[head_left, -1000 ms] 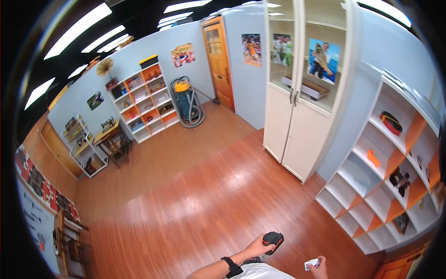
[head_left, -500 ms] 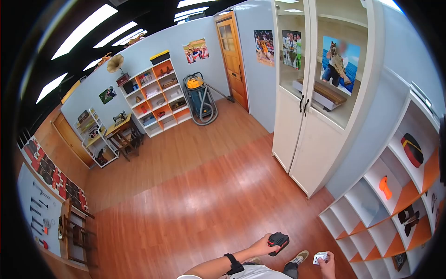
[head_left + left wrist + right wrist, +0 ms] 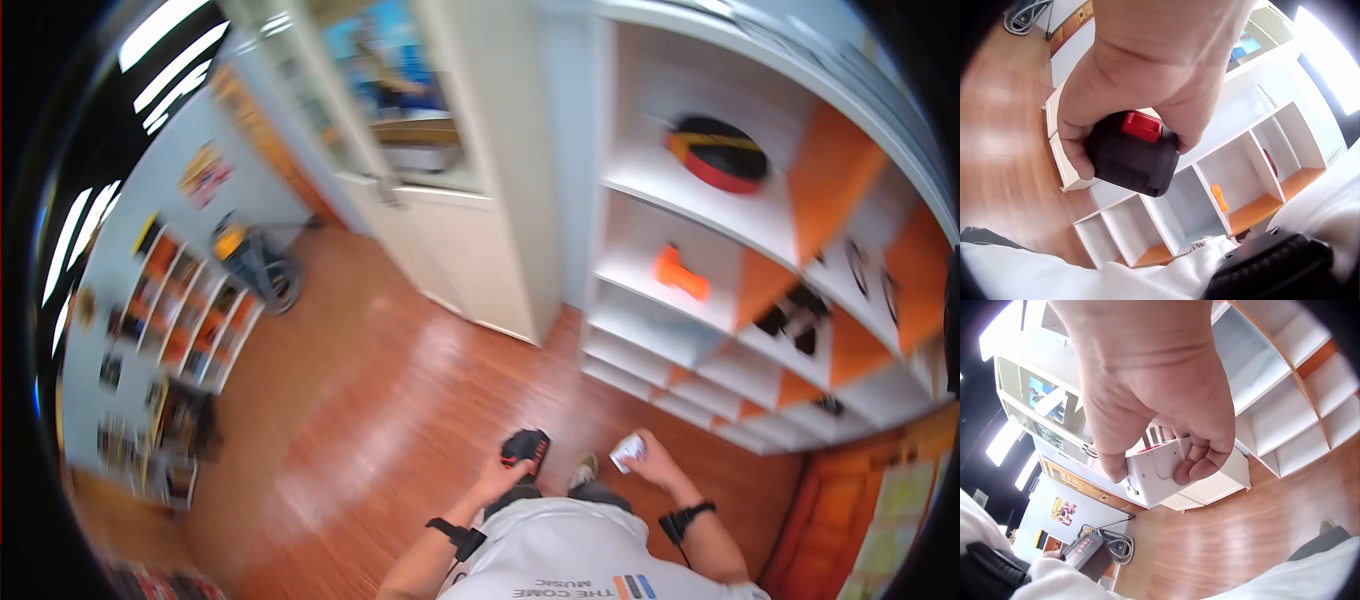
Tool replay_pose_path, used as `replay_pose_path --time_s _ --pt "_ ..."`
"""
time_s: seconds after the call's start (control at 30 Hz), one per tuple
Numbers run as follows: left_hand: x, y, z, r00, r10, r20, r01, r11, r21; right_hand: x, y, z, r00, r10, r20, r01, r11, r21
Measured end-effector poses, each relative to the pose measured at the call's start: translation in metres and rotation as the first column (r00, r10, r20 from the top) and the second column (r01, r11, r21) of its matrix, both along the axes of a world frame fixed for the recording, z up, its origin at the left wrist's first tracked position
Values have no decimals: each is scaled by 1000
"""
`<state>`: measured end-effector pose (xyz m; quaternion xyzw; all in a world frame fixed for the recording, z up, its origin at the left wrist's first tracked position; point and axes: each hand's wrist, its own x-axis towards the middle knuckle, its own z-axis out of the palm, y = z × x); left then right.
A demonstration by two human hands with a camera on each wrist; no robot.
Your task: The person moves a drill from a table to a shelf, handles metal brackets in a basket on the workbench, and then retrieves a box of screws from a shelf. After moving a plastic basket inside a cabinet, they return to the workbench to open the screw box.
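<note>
In the head view my left hand (image 3: pixel 492 478) grips a black block with red parts (image 3: pixel 526 450), which looks like a tool battery. The left wrist view shows that hand (image 3: pixel 1141 75) pinching the dark block (image 3: pixel 1135 156) between thumb and fingers, its red tab facing the camera. My right hand (image 3: pixel 655 462) holds a small white object (image 3: pixel 628 453) to the right of the block, apart from it. Up close in the right wrist view, the hand (image 3: pixel 1160 394) pinches this white plastic piece (image 3: pixel 1157 474), which has metal prongs near its top.
On the right stands a white and orange shelf unit (image 3: pixel 640 208) with a black and red case (image 3: pixel 722 152) and an orange object (image 3: pixel 682 274). A tall cream cabinet (image 3: pixel 450 250) is beside it. A vacuum cleaner (image 3: pixel 258 262) stands at the left, on the wooden floor (image 3: pixel 370 400).
The head view has swung to the right, toward the shelf unit, which now looks nearer. Both hands keep their hold, and more of the right forearm shows.
</note>
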<state>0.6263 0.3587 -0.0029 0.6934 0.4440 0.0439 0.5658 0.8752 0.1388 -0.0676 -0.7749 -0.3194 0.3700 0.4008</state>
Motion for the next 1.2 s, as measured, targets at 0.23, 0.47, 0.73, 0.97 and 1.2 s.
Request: replay_pose_path --time_s 0.23,0.47,0.73,0.97,1.2 --pt "130 30 -69 947 -315 -61 313 949 -48 7 -69 -22 833 -483 -270 472 875 -110" --pt "330 91 -182 885 -461 -58 459 848 266 -49 -116 -85 574 -730 -372 715 668 -208" --pt "476 136 -303 891 -428 -151 429 684 590 -85 -93 -134 299 -807 -509 861 458 -220" --pt "458 98 -256 637 -507 -581 647 -57 760 -68 -59 -159 334 -763 -553 800 540 -262" --pt "480 137 -275 326 -217 -920 752 -530 392 -60 -63 -167 314 -769 -557 795 534 -288"
